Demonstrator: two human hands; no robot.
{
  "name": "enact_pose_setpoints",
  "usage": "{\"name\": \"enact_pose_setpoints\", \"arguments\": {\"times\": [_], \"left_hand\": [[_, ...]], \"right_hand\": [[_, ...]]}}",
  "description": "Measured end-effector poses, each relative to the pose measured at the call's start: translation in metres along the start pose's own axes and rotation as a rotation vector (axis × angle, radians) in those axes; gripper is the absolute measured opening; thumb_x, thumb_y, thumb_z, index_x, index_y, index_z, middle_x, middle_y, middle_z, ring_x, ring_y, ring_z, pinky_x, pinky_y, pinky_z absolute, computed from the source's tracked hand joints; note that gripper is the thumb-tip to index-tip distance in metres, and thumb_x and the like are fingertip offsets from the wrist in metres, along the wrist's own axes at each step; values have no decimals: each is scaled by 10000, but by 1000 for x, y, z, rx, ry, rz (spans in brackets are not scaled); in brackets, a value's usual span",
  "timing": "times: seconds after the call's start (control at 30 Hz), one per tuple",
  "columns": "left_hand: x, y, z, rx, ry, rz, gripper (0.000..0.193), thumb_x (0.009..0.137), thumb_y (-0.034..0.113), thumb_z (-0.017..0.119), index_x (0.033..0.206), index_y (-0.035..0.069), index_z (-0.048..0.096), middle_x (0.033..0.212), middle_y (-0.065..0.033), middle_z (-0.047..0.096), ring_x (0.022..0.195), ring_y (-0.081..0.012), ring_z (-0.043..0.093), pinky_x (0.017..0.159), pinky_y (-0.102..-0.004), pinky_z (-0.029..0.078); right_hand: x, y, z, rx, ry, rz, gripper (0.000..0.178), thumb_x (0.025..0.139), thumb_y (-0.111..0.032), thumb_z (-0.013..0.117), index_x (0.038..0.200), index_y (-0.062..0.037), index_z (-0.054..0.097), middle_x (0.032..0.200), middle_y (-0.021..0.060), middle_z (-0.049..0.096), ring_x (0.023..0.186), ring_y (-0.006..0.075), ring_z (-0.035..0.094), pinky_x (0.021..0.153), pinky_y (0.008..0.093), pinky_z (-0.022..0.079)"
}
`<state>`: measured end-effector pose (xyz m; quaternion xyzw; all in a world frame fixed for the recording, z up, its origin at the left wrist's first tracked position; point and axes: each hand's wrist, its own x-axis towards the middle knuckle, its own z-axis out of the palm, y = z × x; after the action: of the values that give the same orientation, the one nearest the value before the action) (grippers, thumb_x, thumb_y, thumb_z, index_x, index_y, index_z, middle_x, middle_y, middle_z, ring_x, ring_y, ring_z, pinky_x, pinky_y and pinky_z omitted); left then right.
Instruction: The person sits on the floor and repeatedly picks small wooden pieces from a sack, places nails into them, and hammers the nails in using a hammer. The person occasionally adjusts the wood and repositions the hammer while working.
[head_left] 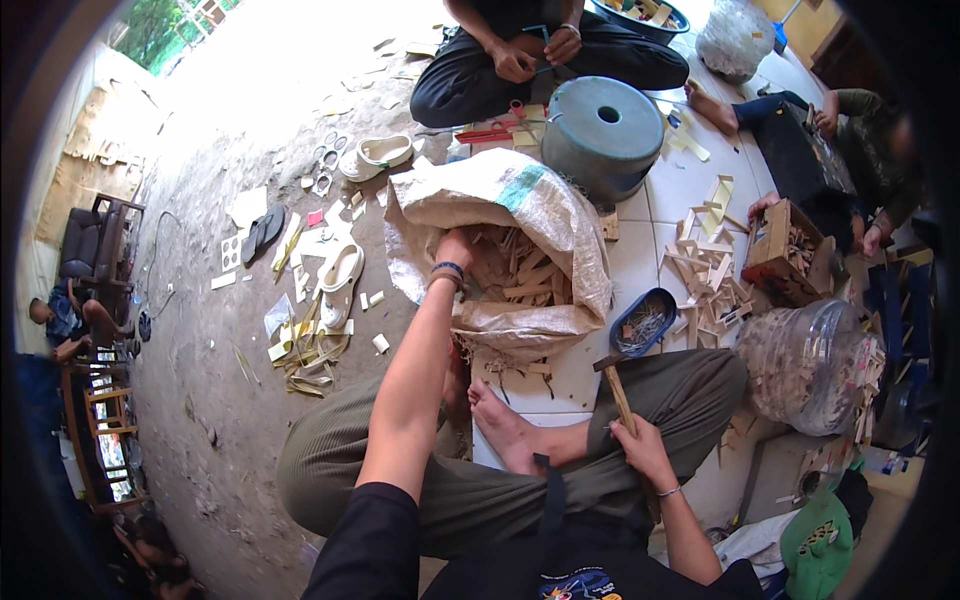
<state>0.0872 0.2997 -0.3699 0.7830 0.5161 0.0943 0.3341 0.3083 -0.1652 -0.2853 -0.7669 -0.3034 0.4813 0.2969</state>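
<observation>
My left hand (457,249) reaches into the mouth of a white woven sack (560,210), beside the thin wood pieces (535,280) inside it. Its fingers are hidden, so what they hold, if anything, does not show. My right hand (645,452) is closed around the wooden handle of a hammer (622,400) over my right thigh. The hammer's dark head points away from me, close to a blue oval container (628,349) of nails. My bare foot (515,430) rests on the tiles between the sack and my crossed legs.
Behind the sack stands a grey upturned tub (605,120); another person (550,60) sits beyond it. At right lie joined wood strips (705,270), a wooden box (785,250) and a clear plastic jug (800,370). Pale clogs (340,280) and scraps litter the ground at left.
</observation>
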Motion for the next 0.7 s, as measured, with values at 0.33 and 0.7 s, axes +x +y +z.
{"name": "enact_pose_setpoints", "arguments": {"times": [0.33, 0.7], "left_hand": [[92, 104, -91, 257, 110, 468, 357, 915, 283, 643, 1123, 15, 753, 1150, -256, 725, 1078, -410, 690, 937, -481, 546], [119, 91, -105, 350, -129, 554, 442, 867, 330, 741, 1204, 43, 743, 1184, -213, 737, 1081, -363, 714, 934, -441, 562]], "right_hand": [[-2, -8, 1, -9, 3, 139, 276, 996, -288, 700, 971, -13, 696, 675, 30, 621, 611, 90, 555, 579, 307, 458], [0, -14, 1, -18, 5, 99, 275, 994, -282, 704, 973, -7, 699, 700, 35, 651, 625, 84, 558, 590, 303, 467]]}}
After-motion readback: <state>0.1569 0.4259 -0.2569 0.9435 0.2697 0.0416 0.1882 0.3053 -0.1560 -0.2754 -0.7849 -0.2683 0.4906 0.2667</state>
